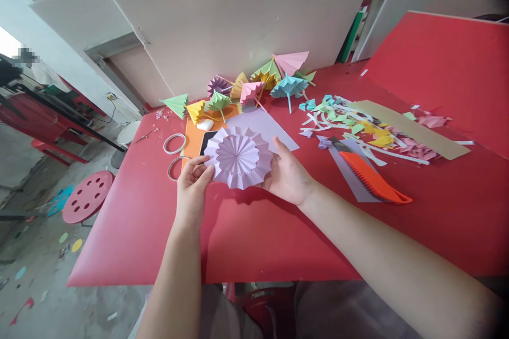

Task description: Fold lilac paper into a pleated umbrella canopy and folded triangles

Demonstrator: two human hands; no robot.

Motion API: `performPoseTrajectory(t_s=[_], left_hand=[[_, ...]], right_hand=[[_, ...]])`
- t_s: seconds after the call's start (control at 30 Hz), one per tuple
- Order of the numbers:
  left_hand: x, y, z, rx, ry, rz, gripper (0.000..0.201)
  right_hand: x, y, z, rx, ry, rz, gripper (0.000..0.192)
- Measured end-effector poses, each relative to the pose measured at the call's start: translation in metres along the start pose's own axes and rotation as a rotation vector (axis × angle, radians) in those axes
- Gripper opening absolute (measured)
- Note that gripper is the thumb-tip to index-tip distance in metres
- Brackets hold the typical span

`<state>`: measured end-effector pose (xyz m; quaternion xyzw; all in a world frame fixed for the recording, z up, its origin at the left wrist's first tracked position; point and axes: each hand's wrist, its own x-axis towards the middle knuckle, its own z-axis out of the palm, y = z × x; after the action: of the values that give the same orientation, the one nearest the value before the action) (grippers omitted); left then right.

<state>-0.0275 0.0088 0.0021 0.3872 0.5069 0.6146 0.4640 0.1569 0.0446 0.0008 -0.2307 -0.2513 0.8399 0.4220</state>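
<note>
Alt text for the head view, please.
Two bare hands, left hand and right hand, hold a lilac pleated paper disc above a red table. Finished paper umbrellas, an orange knife and paper scraps lie beyond.

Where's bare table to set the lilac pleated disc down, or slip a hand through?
Both the left hand and right hand hold the lilac pleated disc. Bare red table lies between the hands and the near edge, and left of the tape rings. Crowded: paper umbrellas at the back, paper scraps and the orange cutter to the right.
</note>
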Motion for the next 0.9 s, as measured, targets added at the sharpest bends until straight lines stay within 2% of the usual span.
performPoseTrajectory(t_s=[0.07, 0.13, 0.27, 0.47, 0.57, 0.73, 0.9], left_hand=[[0.000, 0.000, 0.002, -0.022, 0.042, 0.031, 0.029], [-0.001, 0.001, 0.004, -0.027, 0.074, 0.075, 0.027], [-0.004, 0.000, 0.009, -0.018, 0.094, 0.142, 0.027], [-0.009, -0.001, 0.012, 0.066, 0.057, 0.180, 0.013], [-0.009, -0.002, 0.013, 0.098, 0.049, 0.149, 0.005], [-0.009, -0.003, 0.015, 0.055, 0.055, 0.047, 0.019], [-0.009, -0.002, 0.016, 0.045, 0.039, 0.027, 0.024]], right_hand=[[0.001, 0.001, -0.001, -0.005, -0.078, 0.008, 0.049], [0.002, 0.003, -0.002, -0.020, -0.107, 0.017, 0.041], [0.004, 0.007, -0.004, -0.040, -0.049, -0.001, 0.025], [0.002, 0.007, -0.002, -0.075, 0.012, 0.014, 0.024], [0.002, 0.007, -0.002, -0.070, 0.032, 0.007, 0.023], [0.003, 0.007, -0.002, -0.077, 0.054, -0.032, 0.022], [0.003, 0.007, -0.002, -0.097, 0.027, -0.051, 0.022]])
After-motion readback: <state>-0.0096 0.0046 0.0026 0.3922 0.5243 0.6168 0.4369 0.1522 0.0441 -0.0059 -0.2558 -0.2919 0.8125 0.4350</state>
